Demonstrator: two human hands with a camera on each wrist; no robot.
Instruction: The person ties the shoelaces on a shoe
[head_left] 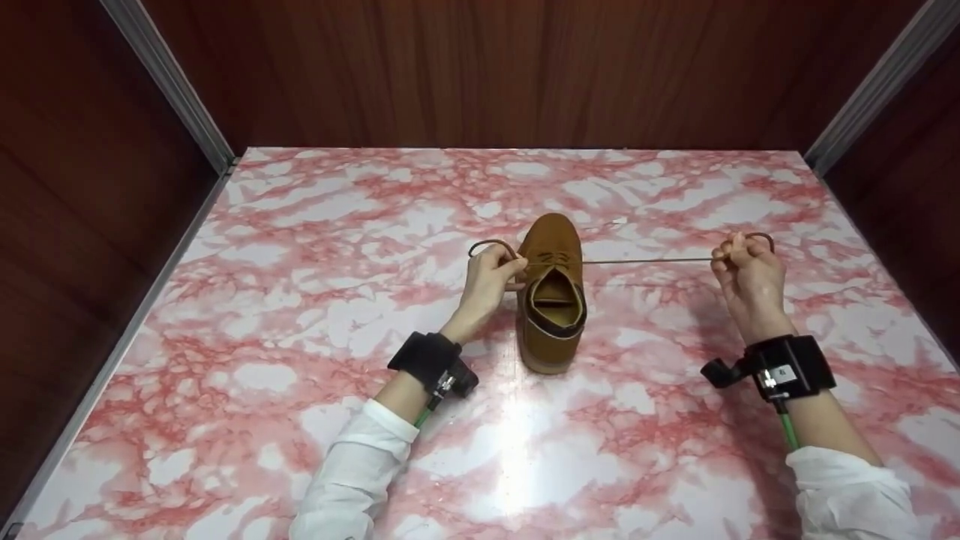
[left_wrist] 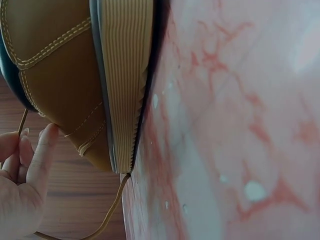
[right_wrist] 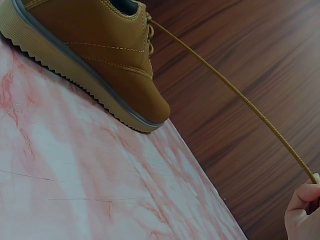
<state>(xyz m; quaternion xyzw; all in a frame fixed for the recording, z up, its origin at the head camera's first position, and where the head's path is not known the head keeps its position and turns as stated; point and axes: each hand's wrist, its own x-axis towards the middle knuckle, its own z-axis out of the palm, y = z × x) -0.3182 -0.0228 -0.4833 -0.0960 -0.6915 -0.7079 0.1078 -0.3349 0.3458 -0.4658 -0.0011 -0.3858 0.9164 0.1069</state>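
Shoe (left_wrist: 67,90) — edge-cropped in wrist views

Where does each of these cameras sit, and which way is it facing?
Head: worn on the person's head, facing forward and down at the shoe; left hand, right hand and white sleeves show.
Left wrist: worn there, facing the shoe's left side; part of the left hand shows at lower left.
Right wrist: worn there, facing the shoe's right side; part of the right hand shows at lower right.
Both wrist views share the shoe and lace.

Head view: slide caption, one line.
Left hand pinches the lace close beside a brown shoe; right hand holds it well out to the right.
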